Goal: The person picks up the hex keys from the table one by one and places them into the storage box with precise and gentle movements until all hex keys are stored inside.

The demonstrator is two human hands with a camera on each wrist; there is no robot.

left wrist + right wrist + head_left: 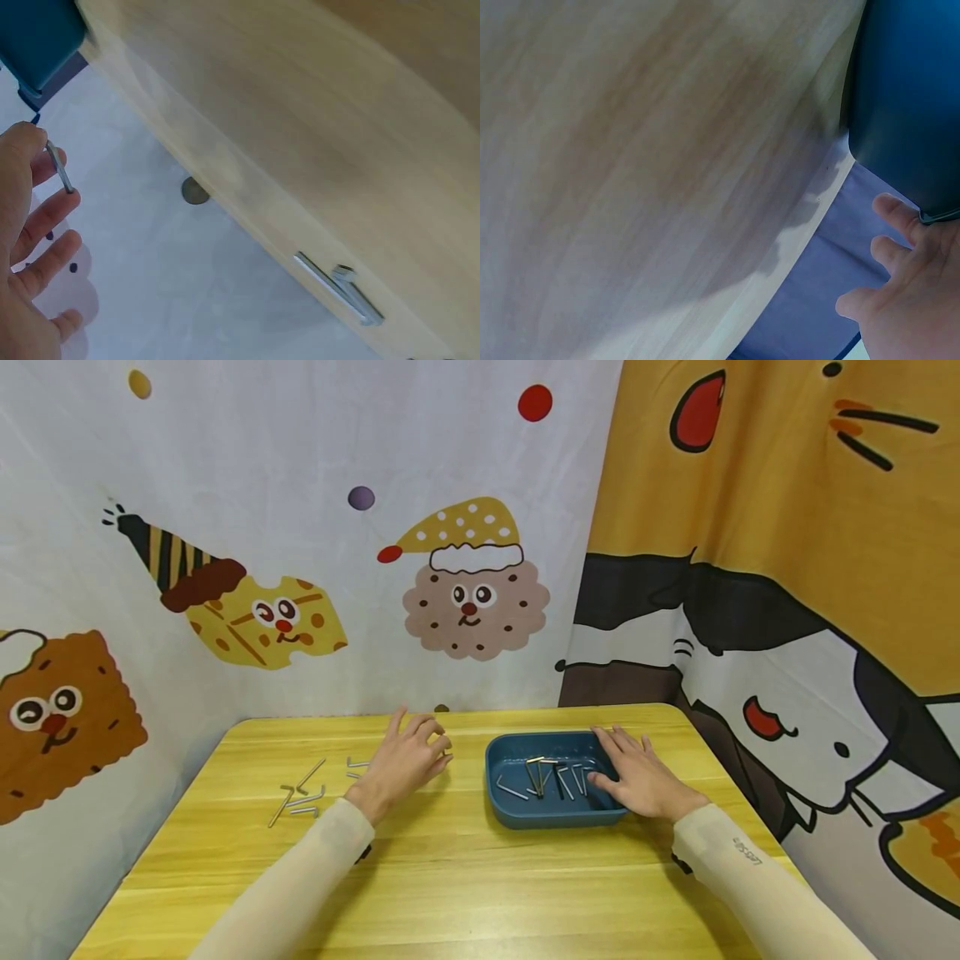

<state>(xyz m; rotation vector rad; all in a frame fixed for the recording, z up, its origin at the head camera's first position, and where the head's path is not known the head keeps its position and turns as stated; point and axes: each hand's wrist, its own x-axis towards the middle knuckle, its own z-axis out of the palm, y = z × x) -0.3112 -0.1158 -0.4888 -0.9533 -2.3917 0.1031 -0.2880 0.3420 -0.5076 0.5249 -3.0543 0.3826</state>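
Thumb and fingers of my left hand (405, 762) pinch a small silver hex key (60, 169), held in the air between the blue tray and the loose keys. My right hand (648, 779) holds the right wall of the blue plastic tray (558, 818), thumb over the rim and the other fingers outside (896, 217). Inside the tray lie several hex keys (566, 783), silver, brass-coloured and black. To the left on the table are several more hex keys (303, 802), and a couple of silver ones (337, 289) lie close to my left hand.
The wooden table (450, 893) ends at a patterned curtain (300, 527) along the back. A second, yellow curtain (750, 527) hangs on the right.
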